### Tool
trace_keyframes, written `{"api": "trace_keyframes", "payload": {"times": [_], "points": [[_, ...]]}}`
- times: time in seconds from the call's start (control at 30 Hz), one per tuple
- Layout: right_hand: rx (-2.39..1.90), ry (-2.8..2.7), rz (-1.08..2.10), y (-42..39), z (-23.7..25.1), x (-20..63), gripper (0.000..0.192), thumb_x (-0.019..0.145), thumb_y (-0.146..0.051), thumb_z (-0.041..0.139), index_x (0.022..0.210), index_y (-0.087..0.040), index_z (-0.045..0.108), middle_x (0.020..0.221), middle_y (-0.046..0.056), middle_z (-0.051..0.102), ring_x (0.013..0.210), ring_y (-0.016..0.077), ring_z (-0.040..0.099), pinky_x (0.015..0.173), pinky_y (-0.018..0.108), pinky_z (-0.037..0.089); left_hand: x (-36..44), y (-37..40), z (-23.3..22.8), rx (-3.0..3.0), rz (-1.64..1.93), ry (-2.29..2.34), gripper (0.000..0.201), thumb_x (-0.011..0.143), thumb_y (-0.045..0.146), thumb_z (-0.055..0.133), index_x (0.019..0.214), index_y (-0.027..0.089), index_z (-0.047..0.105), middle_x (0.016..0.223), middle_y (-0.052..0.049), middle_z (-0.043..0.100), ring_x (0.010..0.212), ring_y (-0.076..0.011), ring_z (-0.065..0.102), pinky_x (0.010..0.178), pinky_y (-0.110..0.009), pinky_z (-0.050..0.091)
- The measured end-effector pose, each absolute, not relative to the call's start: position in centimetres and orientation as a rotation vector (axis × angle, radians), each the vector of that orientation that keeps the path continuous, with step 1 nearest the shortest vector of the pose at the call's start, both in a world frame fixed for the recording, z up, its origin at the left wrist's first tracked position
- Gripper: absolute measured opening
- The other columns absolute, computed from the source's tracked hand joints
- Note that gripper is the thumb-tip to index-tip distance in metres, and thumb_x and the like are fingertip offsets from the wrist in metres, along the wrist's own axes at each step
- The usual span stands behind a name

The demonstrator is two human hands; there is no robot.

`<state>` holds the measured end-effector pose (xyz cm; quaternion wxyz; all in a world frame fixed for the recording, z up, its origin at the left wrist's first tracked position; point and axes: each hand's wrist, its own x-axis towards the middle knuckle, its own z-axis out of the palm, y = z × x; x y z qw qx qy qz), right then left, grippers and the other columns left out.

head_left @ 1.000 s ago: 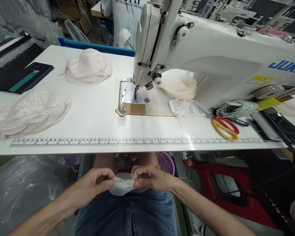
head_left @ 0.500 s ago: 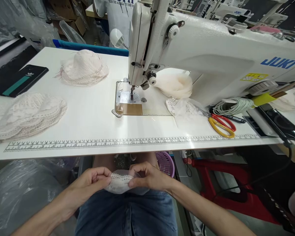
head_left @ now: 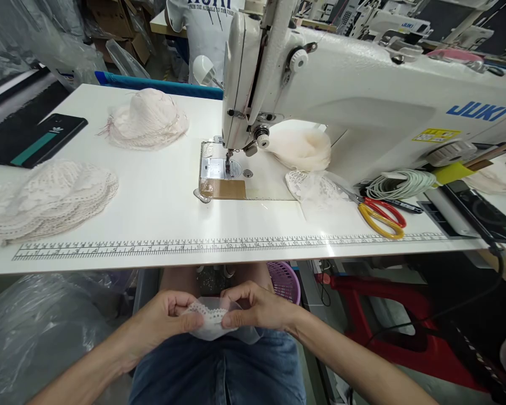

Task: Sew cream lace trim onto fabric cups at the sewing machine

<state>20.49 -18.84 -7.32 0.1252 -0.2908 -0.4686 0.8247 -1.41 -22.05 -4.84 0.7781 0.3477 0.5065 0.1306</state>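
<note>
Over my lap I hold a small piece of sheer white fabric with a scalloped lace edge (head_left: 213, 323). My left hand (head_left: 175, 315) pinches its left end between thumb and fingers. Opposite it, my right hand (head_left: 251, 306) grips the upper right part, thumb in front. The lace edge runs between the two thumbs, and loose sheer cloth hangs below and to the right. Above my hands, on the table, stands a white sewing machine (head_left: 354, 95); nothing lies under its needle (head_left: 228, 163).
Stacked lace pieces (head_left: 54, 197) and pale fabric cups (head_left: 149, 121) lie on the table's left side. Scissors (head_left: 382, 219), a coiled cord (head_left: 400, 184) and a lace piece (head_left: 316, 191) lie right of the needle. A printed ruler (head_left: 219, 246) follows the front edge. Below is a purple basket (head_left: 284, 282).
My left thumb has shifted right along the lace edge, closer to my right hand. The lace now curves more, and the sheer cloth hangs slightly lower.
</note>
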Motion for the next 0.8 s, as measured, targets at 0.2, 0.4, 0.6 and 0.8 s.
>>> {"api": "trace_keyframes", "payload": {"times": [0.2, 0.4, 0.6, 0.8], "points": [[-0.761, -1.386, 2.458, -18.3, -7.8, 21.3, 0.03, 0.065, -0.037, 0.076, 0.079, -0.012, 0.069, 0.074, 0.0, 0.058, 0.064, 0.0075, 0.049, 0.062, 0.021, 0.039, -2.0, -22.1, -4.7, 0.715, 0.338, 1.082, 0.029, 0.068, 0.042, 0.074, 0.076, 0.015, 0.07, 0.071, -0.001, 0.067, 0.069, -0.0132, 0.054, 0.064, -0.021, 0.036], [-0.679, -1.544, 2.459, -17.8, -8.3, 22.3, 0.032, 0.072, -0.04, 0.07, 0.088, -0.013, 0.069, 0.084, 0.003, 0.06, 0.076, 0.0118, 0.054, 0.072, 0.025, 0.043, -2.3, -22.1, -4.1, 0.645, 0.37, 1.003, 0.023, 0.075, 0.036, 0.071, 0.076, 0.014, 0.066, 0.076, -0.003, 0.069, 0.07, -0.0134, 0.058, 0.065, -0.021, 0.041], [-0.674, -1.736, 2.289, -18.1, -8.5, 21.9, 0.027, 0.074, -0.036, 0.07, 0.088, -0.013, 0.066, 0.088, 0.003, 0.058, 0.078, 0.012, 0.053, 0.069, 0.023, 0.042, -2.3, -22.3, -4.3, 0.564, 0.446, 0.951, 0.02, 0.079, 0.032, 0.068, 0.079, 0.014, 0.059, 0.076, -0.002, 0.065, 0.068, -0.011, 0.057, 0.063, -0.02, 0.043], [-0.645, -1.719, 2.348, -18.3, -8.7, 22.7, 0.028, 0.075, -0.039, 0.068, 0.083, -0.012, 0.068, 0.08, 0.003, 0.059, 0.075, 0.012, 0.054, 0.069, 0.023, 0.042, -3.0, -22.5, -4.5, 0.491, 0.519, 0.93, 0.019, 0.08, 0.029, 0.067, 0.075, 0.015, 0.056, 0.073, 0.0, 0.062, 0.067, -0.011, 0.057, 0.065, -0.022, 0.044]]}}
